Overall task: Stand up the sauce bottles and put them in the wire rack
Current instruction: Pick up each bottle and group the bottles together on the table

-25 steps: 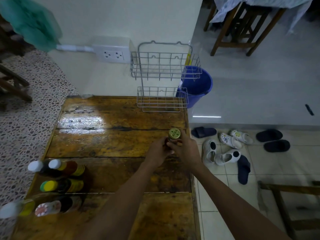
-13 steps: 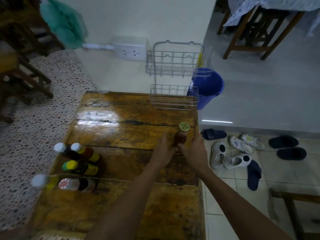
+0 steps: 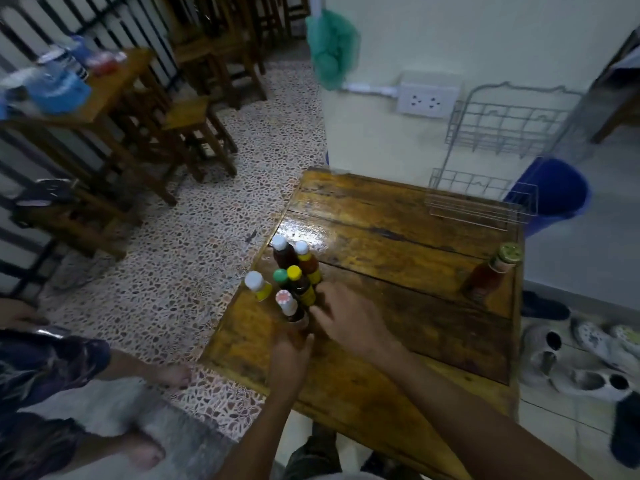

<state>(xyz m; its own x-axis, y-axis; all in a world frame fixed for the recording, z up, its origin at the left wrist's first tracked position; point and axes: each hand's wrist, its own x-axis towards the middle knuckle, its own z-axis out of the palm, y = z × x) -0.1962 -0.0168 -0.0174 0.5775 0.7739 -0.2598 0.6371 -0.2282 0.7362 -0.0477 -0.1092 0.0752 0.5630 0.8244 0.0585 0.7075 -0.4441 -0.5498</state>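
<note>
Several sauce bottles (image 3: 294, 282) with white, yellow, green and patterned caps are bunched at the left edge of the wooden table (image 3: 398, 306); I cannot tell whether they stand or lie. My left hand (image 3: 291, 351) grips the base of the bottle with the red-and-white patterned cap (image 3: 285, 301). My right hand (image 3: 346, 317) reaches in from the right, its fingertips against the yellow-capped bottle (image 3: 299, 284). One red-sauce bottle (image 3: 490, 277) with a gold-green cap stands upright alone near the table's right edge. The two-tier wire rack (image 3: 485, 202) stands empty at the far right corner against the wall.
A blue bucket (image 3: 554, 192) stands behind the rack. Shoes (image 3: 571, 362) lie on the floor to the right. Another person's bare feet (image 3: 166, 374) are close to the table's left side. Wooden stools (image 3: 194, 133) and another table stand further left. A wall socket (image 3: 427, 98) sits above the table.
Both my hands let go of the gold-capped bottle, left standing at the right edge, and moved left to the bunch of bottles. My head turned left, so the rack now appears at the right.
</note>
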